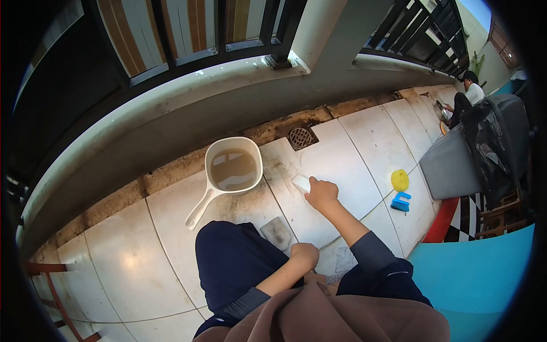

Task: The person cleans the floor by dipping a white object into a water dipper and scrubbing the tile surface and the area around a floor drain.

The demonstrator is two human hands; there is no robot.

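My right hand (322, 194) is closed round a small white block (301, 183), pressed to the white floor tiles near a dirty brown patch. My left hand (305, 256) is curled in front of my body, beside my knee; its fingertips and anything in them are hidden. A grey, stained square pad (276, 233) lies on the tiles just beyond it. To the left of my right hand stands a cream dipper (255, 165) of cloudy brownish water, its handle towards me.
A floor drain (300, 137) lies by the wall. To the right are a yellow round scrubber (400, 180), a blue brush (400, 202) and a grey bin (451, 162) with a black bag. Farther off, another person (472, 91) sits low, holding a metal bowl (441, 111).
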